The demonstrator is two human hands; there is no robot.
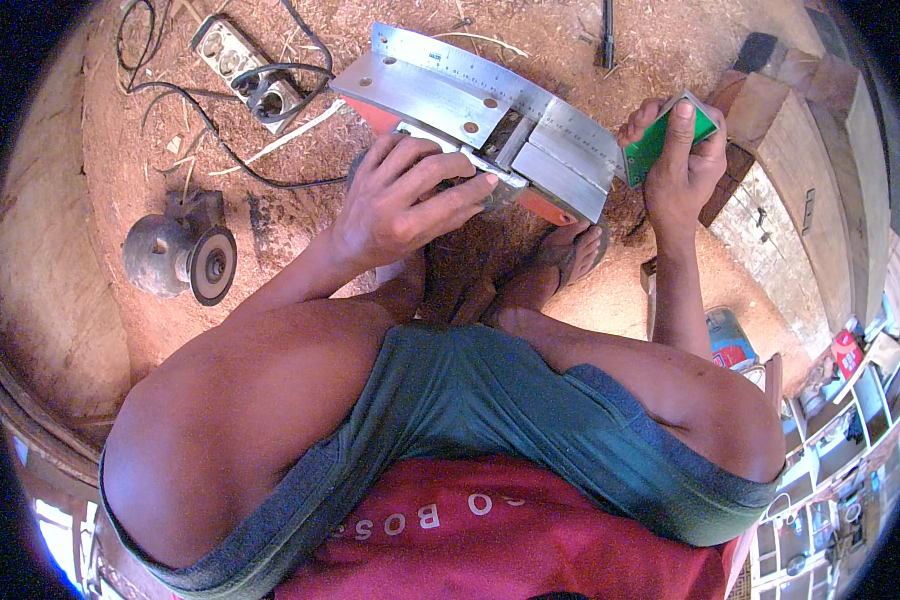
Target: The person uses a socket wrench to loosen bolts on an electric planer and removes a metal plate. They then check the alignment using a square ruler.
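Observation:
An upturned electric hand planer [420,95] with an orange body lies sole-up in front of me, its metal plates and cutter slot showing. My left hand [405,190] is closed on its near side, fingers bent over the edge by the slot. My right hand [685,160] grips the green-faced stock [648,150] of a try square, thumb on top. The square's marked steel blade [510,85] runs along the far edge of the planer's sole, seemingly touching it. My left palm hides part of the planer's body.
At the left on the dusty floor sits a bench grinder [178,250] with one dark wheel visible. A power strip [245,70] with a plugged-in black cable [195,105] lies beyond it. Wooden blocks [770,220] stand at the right. My bare foot [575,250] is below the planer.

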